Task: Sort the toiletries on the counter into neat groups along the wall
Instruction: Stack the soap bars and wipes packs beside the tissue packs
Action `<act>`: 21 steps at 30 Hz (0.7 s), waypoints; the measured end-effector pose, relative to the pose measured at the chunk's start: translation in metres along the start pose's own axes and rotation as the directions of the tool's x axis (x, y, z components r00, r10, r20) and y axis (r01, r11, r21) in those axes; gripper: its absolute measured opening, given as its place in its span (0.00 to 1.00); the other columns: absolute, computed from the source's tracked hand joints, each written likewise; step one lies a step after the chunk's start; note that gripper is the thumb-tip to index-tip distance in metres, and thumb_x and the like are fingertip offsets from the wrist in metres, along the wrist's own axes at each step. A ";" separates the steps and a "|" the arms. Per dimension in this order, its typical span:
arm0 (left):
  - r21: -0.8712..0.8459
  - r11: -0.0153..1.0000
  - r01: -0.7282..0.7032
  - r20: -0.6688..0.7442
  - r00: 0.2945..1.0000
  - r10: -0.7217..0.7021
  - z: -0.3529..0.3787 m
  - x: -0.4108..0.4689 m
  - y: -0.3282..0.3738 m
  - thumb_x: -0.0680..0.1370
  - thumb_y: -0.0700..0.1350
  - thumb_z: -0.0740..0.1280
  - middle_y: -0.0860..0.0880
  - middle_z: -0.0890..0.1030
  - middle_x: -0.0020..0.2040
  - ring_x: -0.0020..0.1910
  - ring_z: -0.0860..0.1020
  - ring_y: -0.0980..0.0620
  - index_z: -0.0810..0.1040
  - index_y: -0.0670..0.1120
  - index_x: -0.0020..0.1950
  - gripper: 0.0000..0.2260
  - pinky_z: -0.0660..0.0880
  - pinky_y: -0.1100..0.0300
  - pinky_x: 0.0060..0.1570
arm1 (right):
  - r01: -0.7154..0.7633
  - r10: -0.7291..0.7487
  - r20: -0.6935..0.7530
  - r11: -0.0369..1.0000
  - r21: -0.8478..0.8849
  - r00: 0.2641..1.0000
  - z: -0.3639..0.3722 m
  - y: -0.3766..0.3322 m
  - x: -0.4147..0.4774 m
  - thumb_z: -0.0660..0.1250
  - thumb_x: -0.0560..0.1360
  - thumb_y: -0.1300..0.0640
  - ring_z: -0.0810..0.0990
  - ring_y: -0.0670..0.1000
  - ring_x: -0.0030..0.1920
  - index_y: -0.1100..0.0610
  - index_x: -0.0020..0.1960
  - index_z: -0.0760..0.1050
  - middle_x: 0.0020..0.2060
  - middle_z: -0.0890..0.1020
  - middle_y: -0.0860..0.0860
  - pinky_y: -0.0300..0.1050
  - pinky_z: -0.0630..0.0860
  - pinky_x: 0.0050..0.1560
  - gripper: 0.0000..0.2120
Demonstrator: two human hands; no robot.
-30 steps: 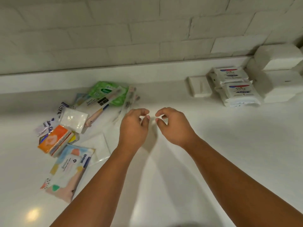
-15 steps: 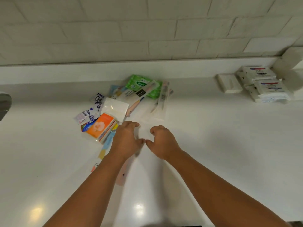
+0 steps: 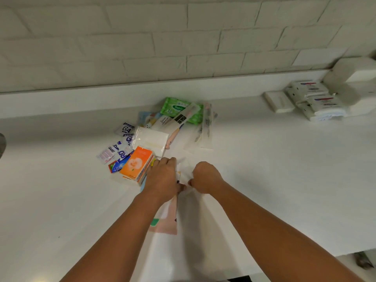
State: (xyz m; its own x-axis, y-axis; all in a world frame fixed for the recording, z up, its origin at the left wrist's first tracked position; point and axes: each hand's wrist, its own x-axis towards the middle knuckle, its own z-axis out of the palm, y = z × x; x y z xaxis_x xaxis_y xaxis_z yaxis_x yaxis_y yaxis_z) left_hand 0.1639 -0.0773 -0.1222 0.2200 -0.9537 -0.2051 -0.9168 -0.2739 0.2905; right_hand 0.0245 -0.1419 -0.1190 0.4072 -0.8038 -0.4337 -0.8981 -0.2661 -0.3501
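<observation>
- Both curled: left grip (image 3: pixel 162 178) and right grip (image 3: pixel 205 177) pinch a thin white packet (image 3: pixel 184 167) between them, likely peeling it off the bench (image 3: pixel 264 169).
- Unsorted sachets (image 3: pixel 120 148) lie just beyond the left grip.

You have bare counter (image 3: pixel 264 180) right of your right hand (image 3: pixel 205 177), open as far as the soap packs (image 3: pixel 317 102) by the wall; the white packet (image 3: pixel 184 171) both hands pinch fills the gap between them; the orange pack (image 3: pixel 137 164) sits just beside your left hand (image 3: pixel 162 178); beyond it, sachets (image 3: pixel 120 147), green wipes (image 3: pixel 179 109) and clear sleeves (image 3: pixel 204 129) block the way to the ledge (image 3: pixel 122 94).
</observation>
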 end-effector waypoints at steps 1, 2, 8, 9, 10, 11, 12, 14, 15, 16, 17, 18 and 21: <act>-0.006 1.000 -0.004 0.003 1.000 0.004 0.000 -0.001 0.000 0.66 0.61 0.77 0.48 0.73 0.65 0.64 0.70 0.44 0.67 0.50 0.70 0.37 0.71 0.47 0.62 | 0.004 -0.004 0.020 1.000 0.004 1.000 -0.001 0.001 0.001 0.70 0.75 0.51 0.77 0.52 0.51 0.60 0.56 0.76 0.44 0.72 0.50 0.40 0.68 0.46 0.15; -0.011 1.000 -0.006 0.003 1.000 0.006 0.000 -0.002 -0.001 0.67 0.61 0.77 0.48 0.72 0.66 0.65 0.69 0.44 0.66 0.50 0.72 0.39 0.70 0.47 0.64 | 0.010 -0.011 0.038 1.000 0.011 0.999 -0.003 0.001 0.001 0.70 0.76 0.50 0.78 0.54 0.52 0.60 0.54 0.76 0.44 0.71 0.50 0.41 0.68 0.46 0.14; -0.044 0.999 0.002 -0.021 1.000 -0.003 -0.003 -0.005 0.002 0.67 0.60 0.77 0.48 0.72 0.67 0.65 0.70 0.44 0.64 0.49 0.73 0.39 0.70 0.47 0.65 | -0.027 0.016 0.040 0.957 0.289 0.999 -0.014 0.011 -0.009 0.73 0.74 0.52 0.76 0.56 0.47 0.55 0.39 0.68 0.44 0.73 0.53 0.49 0.74 0.48 0.14; -0.065 0.998 0.005 -0.027 1.000 -0.006 -0.005 -0.006 0.002 0.67 0.60 0.77 0.48 0.73 0.65 0.63 0.71 0.45 0.65 0.49 0.71 0.38 0.71 0.47 0.63 | -0.041 0.032 0.030 0.931 0.362 0.999 -0.015 0.015 -0.012 0.74 0.73 0.53 0.78 0.58 0.47 0.54 0.38 0.67 0.43 0.74 0.53 0.49 0.74 0.46 0.15; -0.095 0.995 0.010 -0.035 0.999 -0.013 -0.006 -0.006 0.003 0.67 0.59 0.77 0.49 0.75 0.62 0.61 0.72 0.46 0.67 0.50 0.69 0.36 0.72 0.48 0.61 | -0.049 0.047 0.014 0.903 0.427 0.999 -0.015 0.019 -0.015 0.74 0.72 0.55 0.80 0.59 0.46 0.53 0.36 0.66 0.42 0.74 0.54 0.48 0.73 0.43 0.17; -0.131 0.991 0.017 -0.042 0.999 -0.023 -0.007 -0.006 0.003 0.67 0.59 0.77 0.50 0.76 0.60 0.59 0.73 0.47 0.68 0.50 0.66 0.33 0.73 0.49 0.59 | -0.055 0.064 -0.001 0.874 0.483 0.998 -0.017 0.023 -0.017 0.74 0.72 0.56 0.82 0.59 0.43 0.53 0.35 0.65 0.40 0.75 0.55 0.46 0.73 0.40 0.18; -0.169 0.985 0.023 -0.048 0.998 -0.032 -0.009 -0.005 0.004 0.68 0.58 0.77 0.50 0.77 0.56 0.56 0.74 0.48 0.69 0.51 0.63 0.29 0.74 0.49 0.56 | -0.057 0.077 -0.015 0.840 0.539 0.997 -0.018 0.027 -0.019 0.74 0.72 0.58 0.82 0.58 0.39 0.54 0.35 0.65 0.37 0.76 0.55 0.45 0.72 0.36 0.18; -0.257 0.966 0.029 -0.059 0.997 -0.045 -0.011 -0.004 0.007 0.70 0.57 0.76 0.51 0.79 0.51 0.52 0.77 0.49 0.72 0.51 0.56 0.21 0.77 0.52 0.51 | -0.045 0.093 -0.038 0.752 0.658 0.995 -0.021 0.034 -0.023 0.74 0.73 0.60 0.82 0.55 0.33 0.56 0.35 0.65 0.30 0.76 0.54 0.44 0.71 0.32 0.18; -0.310 0.950 0.032 -0.061 0.997 -0.054 -0.012 -0.005 0.011 0.72 0.56 0.75 0.51 0.80 0.50 0.50 0.78 0.49 0.73 0.50 0.55 0.18 0.77 0.53 0.49 | -0.035 0.096 -0.046 0.702 0.711 0.994 -0.022 0.037 -0.024 0.73 0.74 0.61 0.83 0.56 0.33 0.56 0.35 0.65 0.28 0.76 0.53 0.44 0.70 0.31 0.18; -0.362 0.932 0.029 -0.070 0.996 -0.058 -0.012 -0.005 0.015 0.74 0.55 0.74 0.52 0.81 0.51 0.50 0.78 0.50 0.75 0.50 0.55 0.15 0.78 0.54 0.49 | -0.025 0.095 -0.049 0.652 0.758 0.994 -0.023 0.040 -0.026 0.73 0.74 0.61 0.84 0.58 0.34 0.56 0.35 0.65 0.26 0.76 0.52 0.45 0.70 0.31 0.18; -0.403 0.915 0.019 -0.082 0.995 -0.056 -0.012 -0.005 0.019 0.75 0.54 0.73 0.52 0.82 0.51 0.50 0.79 0.51 0.77 0.50 0.56 0.14 0.78 0.55 0.50 | -0.013 0.090 -0.051 0.602 0.798 0.995 -0.024 0.043 -0.027 0.73 0.75 0.61 0.84 0.59 0.35 0.56 0.35 0.65 0.26 0.77 0.51 0.46 0.71 0.31 0.17; -0.440 0.898 0.003 -0.098 0.994 -0.051 -0.013 -0.005 0.023 0.76 0.53 0.72 0.53 0.83 0.51 0.50 0.80 0.52 0.79 0.49 0.56 0.13 0.78 0.55 0.51 | -0.001 0.083 -0.054 0.550 0.835 0.995 -0.024 0.045 -0.027 0.72 0.75 0.62 0.85 0.60 0.37 0.57 0.36 0.67 0.27 0.79 0.53 0.47 0.73 0.33 0.15; -0.484 0.875 -0.022 -0.125 0.991 -0.044 -0.014 -0.002 0.038 0.77 0.50 0.71 0.48 0.82 0.40 0.40 0.79 0.50 0.80 0.45 0.45 0.08 0.76 0.56 0.42 | 0.019 0.052 -0.043 0.398 0.917 0.998 -0.026 0.053 -0.028 0.70 0.77 0.63 0.85 0.60 0.38 0.65 0.47 0.75 0.41 0.84 0.62 0.49 0.78 0.38 0.05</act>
State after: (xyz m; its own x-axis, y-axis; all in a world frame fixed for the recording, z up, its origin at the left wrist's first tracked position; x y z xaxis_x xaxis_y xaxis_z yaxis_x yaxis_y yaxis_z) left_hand 0.1330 -0.0880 -0.0980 0.2999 -0.9488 -0.0995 -0.6456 -0.2786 0.7110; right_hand -0.0388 -0.1475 -0.1044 0.3529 -0.8384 -0.4154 -0.1973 0.3673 -0.9089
